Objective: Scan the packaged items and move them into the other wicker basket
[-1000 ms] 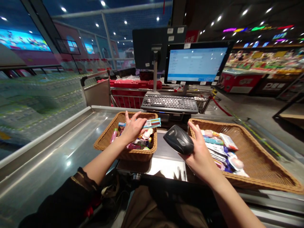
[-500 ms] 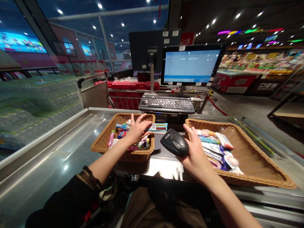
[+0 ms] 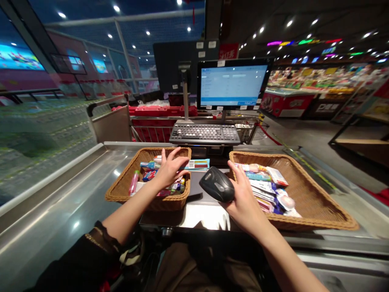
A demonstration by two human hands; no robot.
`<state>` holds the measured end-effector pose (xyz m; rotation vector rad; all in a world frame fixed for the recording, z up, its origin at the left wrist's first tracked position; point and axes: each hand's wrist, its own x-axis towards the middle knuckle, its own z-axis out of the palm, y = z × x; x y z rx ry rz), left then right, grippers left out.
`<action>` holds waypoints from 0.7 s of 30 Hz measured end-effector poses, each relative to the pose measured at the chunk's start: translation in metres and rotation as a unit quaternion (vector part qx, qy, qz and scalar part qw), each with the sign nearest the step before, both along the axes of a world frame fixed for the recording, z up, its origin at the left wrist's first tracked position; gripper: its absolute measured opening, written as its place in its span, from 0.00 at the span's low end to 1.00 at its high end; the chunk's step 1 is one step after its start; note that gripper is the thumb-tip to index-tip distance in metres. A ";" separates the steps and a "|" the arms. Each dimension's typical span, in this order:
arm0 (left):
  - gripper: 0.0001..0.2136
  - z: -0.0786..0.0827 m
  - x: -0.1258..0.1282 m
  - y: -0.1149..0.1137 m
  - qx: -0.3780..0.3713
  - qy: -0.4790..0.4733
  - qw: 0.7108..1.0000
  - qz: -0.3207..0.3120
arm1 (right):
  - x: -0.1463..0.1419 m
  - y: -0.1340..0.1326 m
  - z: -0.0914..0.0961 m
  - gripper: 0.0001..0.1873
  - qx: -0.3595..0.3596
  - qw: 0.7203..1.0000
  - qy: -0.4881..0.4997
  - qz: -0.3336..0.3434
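Note:
My left hand (image 3: pixel 170 169) is above the right edge of the left wicker basket (image 3: pixel 117 190), pinching one end of a long light-blue packet (image 3: pixel 199 164). The packet's barcode and a brown strip face me. Beneath the hand, that basket holds small goods, among them a pink tube (image 3: pixel 134 183) and a blue-and-red wrapper (image 3: pixel 149 175). My right hand (image 3: pixel 243 198) is closed around a black handheld barcode scanner (image 3: pixel 217 184), its head tilted toward the left. The scanner's handle is hidden in my palm. Beside this hand, the right wicker basket (image 3: pixel 316 194) contains several packets and a round clear-lidded cup (image 3: pixel 286 202).
Behind the baskets stand a keyboard (image 3: pixel 205 133) and a lit monitor (image 3: pixel 232 86). A metal counter (image 3: pixel 88 202) with a raised rim extends to the left. A shopping cart (image 3: pixel 148 134) with red contents is beyond the counter.
The whole view has shifted, so the scene sits slightly further left. Both hands keep nearly the same pose, the packet and the scanner still in them.

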<state>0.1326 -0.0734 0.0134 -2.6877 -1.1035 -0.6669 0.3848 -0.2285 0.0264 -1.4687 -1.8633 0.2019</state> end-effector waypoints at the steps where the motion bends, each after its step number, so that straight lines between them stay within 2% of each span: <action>1: 0.19 0.000 0.004 0.000 -0.001 -0.003 1.000 -0.005 | 0.001 -0.003 0.001 0.19 -0.004 1.000 0.004 -0.007; 6: 0.19 -0.004 0.047 0.000 -0.010 -0.021 0.999 -0.048 | 0.022 -0.023 0.002 0.23 -0.013 0.997 0.046 -0.058; 9: 0.18 -0.004 0.090 -0.004 -0.039 -0.017 0.995 -0.088 | 0.049 -0.038 0.000 0.25 0.007 0.991 0.081 -0.110; 13: 0.16 -0.002 0.157 -0.009 -0.084 0.012 0.989 -0.125 | 0.094 -0.058 -0.006 0.21 0.047 0.980 0.086 -0.176; 18: 0.12 -0.005 0.238 0.005 -0.124 0.060 0.984 -0.113 | 0.137 -0.081 -0.014 0.24 0.051 0.964 0.104 -0.238; 21: 0.10 -0.009 0.274 0.019 -0.162 0.102 0.978 -0.083 | 0.146 -0.091 -0.015 0.19 0.055 0.958 0.117 -0.257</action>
